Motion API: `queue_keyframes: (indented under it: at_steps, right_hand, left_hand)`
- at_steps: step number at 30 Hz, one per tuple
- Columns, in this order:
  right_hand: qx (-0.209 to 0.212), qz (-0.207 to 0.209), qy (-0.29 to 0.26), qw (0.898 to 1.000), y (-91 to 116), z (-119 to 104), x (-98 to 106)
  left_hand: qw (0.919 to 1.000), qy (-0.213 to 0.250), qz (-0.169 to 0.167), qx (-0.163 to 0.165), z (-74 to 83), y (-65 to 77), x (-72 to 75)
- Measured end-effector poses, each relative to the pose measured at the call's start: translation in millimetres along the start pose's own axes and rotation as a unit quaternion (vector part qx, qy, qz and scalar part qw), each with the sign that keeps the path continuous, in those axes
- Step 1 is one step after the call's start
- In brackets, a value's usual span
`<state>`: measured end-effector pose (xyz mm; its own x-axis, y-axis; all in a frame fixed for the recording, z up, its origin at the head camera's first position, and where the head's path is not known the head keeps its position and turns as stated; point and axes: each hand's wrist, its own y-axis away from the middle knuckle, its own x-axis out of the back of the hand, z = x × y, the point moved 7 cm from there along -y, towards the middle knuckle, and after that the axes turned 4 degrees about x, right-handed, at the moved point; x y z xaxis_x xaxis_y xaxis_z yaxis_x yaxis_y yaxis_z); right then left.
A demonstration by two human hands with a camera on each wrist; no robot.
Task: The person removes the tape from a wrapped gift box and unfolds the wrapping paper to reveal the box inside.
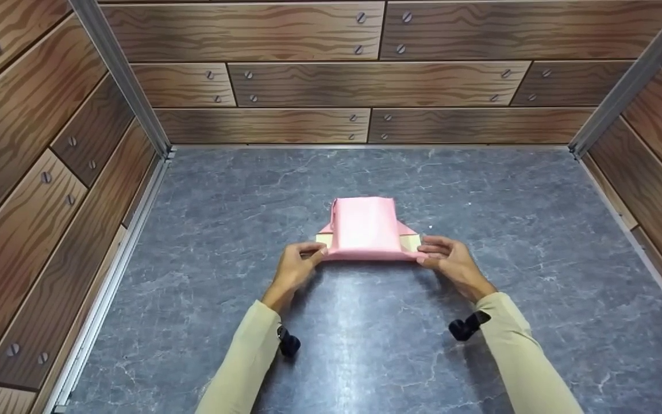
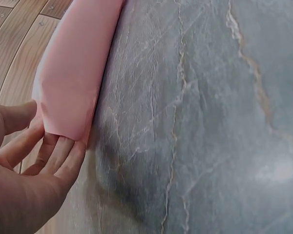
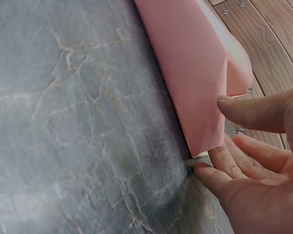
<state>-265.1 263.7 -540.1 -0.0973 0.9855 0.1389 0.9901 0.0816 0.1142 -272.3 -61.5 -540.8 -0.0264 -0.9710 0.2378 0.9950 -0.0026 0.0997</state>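
A package wrapped in pink paper (image 1: 365,227) lies on the grey surface, its near edge toward the person. Cream-coloured inner paper shows on the flaps at both its ends, and what the paper encloses is hidden. At the left end, my left hand (image 1: 295,267) pinches the flap's near corner; in the left wrist view the thumb is at the upper edge of the pink wrapping paper (image 2: 71,87), the other fingers at its open end. My right hand (image 1: 454,264) pinches the opposite end, its thumb against the fold of the pink paper (image 3: 190,73) in the right wrist view.
The package rests on a grey marble-patterned surface (image 1: 239,201). Wood-patterned walls (image 1: 365,83) stand at the back and both sides, with metal strips (image 1: 118,69) along their corners. A small black device (image 1: 469,326) is strapped to each wrist.
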Motion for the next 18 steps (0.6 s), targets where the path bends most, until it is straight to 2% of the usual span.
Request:
queue_keyframes:
  at_steps: [4,12,16,18]
  right_hand:
    - [-0.012,0.002,-0.014,1.0,2,1,3]
    - [-0.006,0.02,-0.021,1.0,5,1,6]
    - [0.01,0.023,-0.042,0.999,6,0,7]
    - [0.017,0.017,-0.048,0.999,6,-1,7]
  left_hand:
    - [0.9997,0.018,0.015,0.008,-0.2,2.1,2.7]
    - [0.9971,0.07,0.02,-0.023,0.3,7.7,10.8]
    - [0.9947,0.101,0.014,-0.009,-2.7,8.9,14.8]
    - [0.9947,0.102,0.011,-0.006,-3.1,9.7,16.5]
